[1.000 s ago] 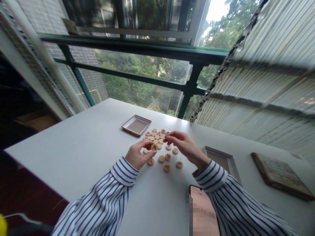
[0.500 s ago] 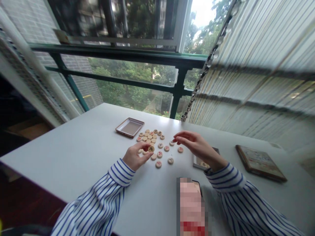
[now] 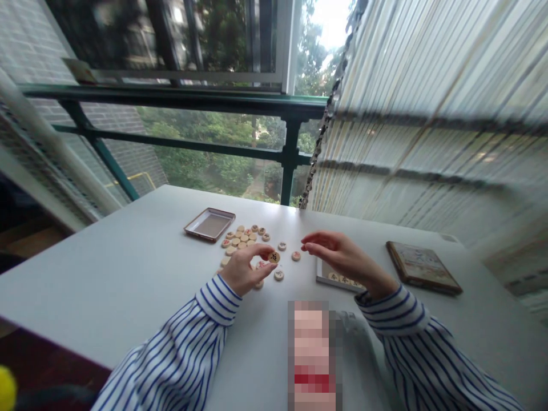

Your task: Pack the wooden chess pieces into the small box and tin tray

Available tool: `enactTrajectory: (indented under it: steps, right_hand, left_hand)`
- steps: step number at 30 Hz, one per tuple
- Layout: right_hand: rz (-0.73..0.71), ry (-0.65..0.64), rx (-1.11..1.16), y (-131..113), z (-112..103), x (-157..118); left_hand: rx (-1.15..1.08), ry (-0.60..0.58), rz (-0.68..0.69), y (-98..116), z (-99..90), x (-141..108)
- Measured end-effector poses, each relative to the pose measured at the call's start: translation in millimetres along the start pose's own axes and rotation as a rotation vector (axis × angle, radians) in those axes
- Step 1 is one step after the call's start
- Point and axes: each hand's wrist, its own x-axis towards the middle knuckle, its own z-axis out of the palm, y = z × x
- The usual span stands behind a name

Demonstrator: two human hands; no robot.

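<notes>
Between the thumb and fingers of my left hand (image 3: 245,267) is a round wooden Chinese chess piece (image 3: 274,258) with a dark character, held up over the table. Loose Chinese chess pieces (image 3: 242,237) lie clustered behind and under that hand, some blank side up, others with red or black characters. My right hand (image 3: 336,255) hovers above the table with fingers curved and apart, and nothing shows in them. Near its fingertips lies a red-marked piece (image 3: 295,256). Partly hidden below it is a shallow box (image 3: 322,276) with several black-marked pieces along its near side.
An upturned tray-like lid (image 3: 209,224) lies at the back left of the white table (image 3: 128,274). To the right rests a flat box with a picture on it (image 3: 422,267). In front, a pixelated object (image 3: 312,354) lies near the table's edge. A string curtain (image 3: 411,137) hangs at the right.
My left hand has moved right across the loose pieces, still holding the piece. My right hand stays raised, now nearer the box's back edge. The view has turned slightly to the right.
</notes>
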Motion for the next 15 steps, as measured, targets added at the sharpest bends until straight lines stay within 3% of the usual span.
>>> enactTrajectory:
  steps: [5, 15]
  right_hand:
    - [0.002, 0.037, 0.011, 7, -10, -8]
    - [-0.029, 0.096, -0.069, 14, -21, -10]
  left_hand:
    - [-0.083, -0.166, 0.009, 14, 6.5, 19]
    - [-0.202, -0.264, 0.003, 28, 25.3, 52]
